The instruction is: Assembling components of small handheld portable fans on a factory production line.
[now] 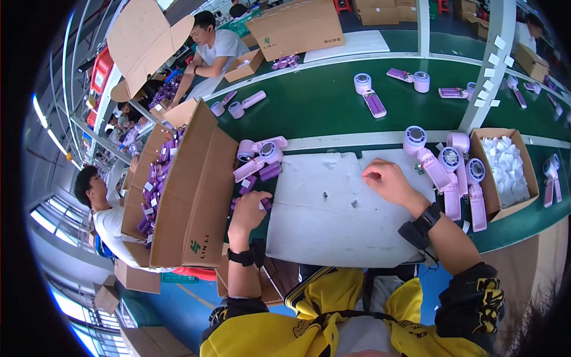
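My left hand [248, 213] is at the left edge of a white foam mat [315, 226], its fingers closed around a small purple cylinder [265, 204] that looks like a battery cell. Just beyond it lie more purple cylinders and lilac handheld fans [270, 153] with round heads. Over the right part of the mat is my right hand [389, 181], fingertips pinched together; whatever they hold, if anything, is too small to make out. Several lilac fans [451, 159] with opened handles lie to the right of that hand.
An open carton [190, 196] of purple cylinders stands at left. At right, a smaller box [513, 205] holds white pieces. Beyond a metal rail, fans [370, 95] lie on a green conveyor belt [309, 89]. A white post [489, 71] rises at right. Other people work at far left.
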A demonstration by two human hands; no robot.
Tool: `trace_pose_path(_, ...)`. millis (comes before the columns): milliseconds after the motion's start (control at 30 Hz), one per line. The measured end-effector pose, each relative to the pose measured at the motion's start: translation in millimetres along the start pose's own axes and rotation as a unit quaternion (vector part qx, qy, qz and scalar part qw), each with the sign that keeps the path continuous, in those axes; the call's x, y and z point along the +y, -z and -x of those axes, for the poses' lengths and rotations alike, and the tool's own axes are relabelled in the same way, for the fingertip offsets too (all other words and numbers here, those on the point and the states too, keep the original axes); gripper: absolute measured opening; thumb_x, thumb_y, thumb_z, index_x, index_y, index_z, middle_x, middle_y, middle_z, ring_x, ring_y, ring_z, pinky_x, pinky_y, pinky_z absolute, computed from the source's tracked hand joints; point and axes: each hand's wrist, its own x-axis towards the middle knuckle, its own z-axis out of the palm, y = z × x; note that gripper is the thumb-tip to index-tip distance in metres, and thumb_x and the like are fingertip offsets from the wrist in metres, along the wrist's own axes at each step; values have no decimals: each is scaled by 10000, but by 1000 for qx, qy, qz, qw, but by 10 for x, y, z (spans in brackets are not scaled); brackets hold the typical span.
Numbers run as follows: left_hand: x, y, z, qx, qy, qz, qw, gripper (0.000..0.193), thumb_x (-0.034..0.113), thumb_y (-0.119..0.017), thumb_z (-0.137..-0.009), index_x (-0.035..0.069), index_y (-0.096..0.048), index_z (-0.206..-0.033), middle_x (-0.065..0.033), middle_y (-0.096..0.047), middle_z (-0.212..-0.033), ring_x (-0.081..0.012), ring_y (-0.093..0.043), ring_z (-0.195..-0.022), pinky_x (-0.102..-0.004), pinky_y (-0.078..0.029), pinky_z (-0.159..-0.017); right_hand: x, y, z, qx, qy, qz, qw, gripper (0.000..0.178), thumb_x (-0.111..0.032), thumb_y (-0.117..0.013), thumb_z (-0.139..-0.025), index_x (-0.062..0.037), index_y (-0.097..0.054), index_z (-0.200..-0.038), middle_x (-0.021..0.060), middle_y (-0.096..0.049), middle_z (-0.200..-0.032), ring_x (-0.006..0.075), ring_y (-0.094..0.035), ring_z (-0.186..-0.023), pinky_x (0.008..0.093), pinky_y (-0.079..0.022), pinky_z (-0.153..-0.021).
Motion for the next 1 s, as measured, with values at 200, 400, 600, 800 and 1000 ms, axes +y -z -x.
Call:
trace_pose_path(200, 564, 616, -42, 73, 11, 152, 986, 444, -48, -742, -671, 51, -669, -1098, -141, -681, -1055, -331, -657, -946, -388, -515, -868, -124, 33, -12, 3, -34, -45, 998, 132, -128, -671, -865, -33, -671, -956, 104, -666, -900, 241, -663, -727, 360, -528, -663)
trace_pose_path(400, 1432, 253, -65, 65, -320, 246, 913, 684, -6, -753, -709, 147, -541, -1341, -164, -459, -1438, -351, -486, -1277, -438, -402, -1061, -473, 20, 52, -139, -309, -570, 748, 237, -237, -627, -946, -50, -623, -1090, 80, -671, -903, 205, -649, -698, 341, -515, -594)
trace_pose_path(600, 705, 230, -789, 189, -184, 116, 957, 648, 50, -737, -746, 119, -524, -1354, -216, -447, -1431, -390, -417, -1334, -468, -347, -1100, -210, -5, 99, -69, -278, -560, 777, 206, -263, -611, -965, -59, -591, -981, 58, -639, -826, 138, -600, -636, 270, -456, -505)
trace_pose_path(800, -491, 363, -1565, 107, 221, -24, 969, 607, 87, -685, -744, 182, -566, -1332, -188, -586, -1313, -339, -579, -1197, -431, -487, -970, -257, -112, -1, -56, -268, -509, 816, 202, -271, -606, -966, -76, -563, -934, 51, -611, -799, 124, -569, -603, 266, -418, -485)
trace_pose_path(1000, -536, 266, -1850, -73, 211, -155, 962, 535, 217, -630, -806, 287, -570, -1333, -115, -604, -1317, -316, -581, -1208, -437, -487, -987, -272, -101, 49, -71, -266, -478, 834, 195, -249, -622, -956, -59, -578, -940, 53, -610, -791, 122, -569, -602, 263, -432, -496)
